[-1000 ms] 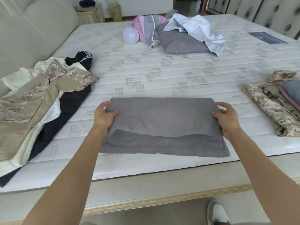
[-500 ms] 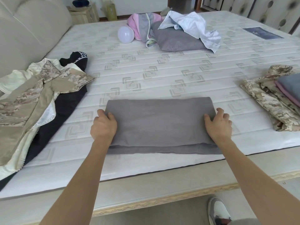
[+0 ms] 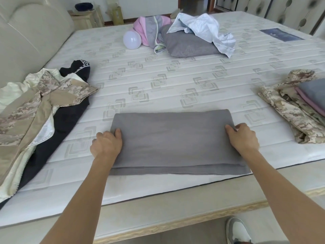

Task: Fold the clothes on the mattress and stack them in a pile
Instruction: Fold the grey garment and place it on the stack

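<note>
Grey cloth [image 3: 174, 140] lies folded flat, each hand's grip pinching an end: left hand [image 3: 106, 144], right hand [image 3: 242, 138].

You could not read any text, brand or number here. The dark blue label [image 3: 281, 34] on the far right part of the mattress [image 3: 175, 81] carried only a pale mark, too small to make out.

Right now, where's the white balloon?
Head view, far centre-left of the mattress: the white balloon sits just left of the pink-and-grey garment.
</note>
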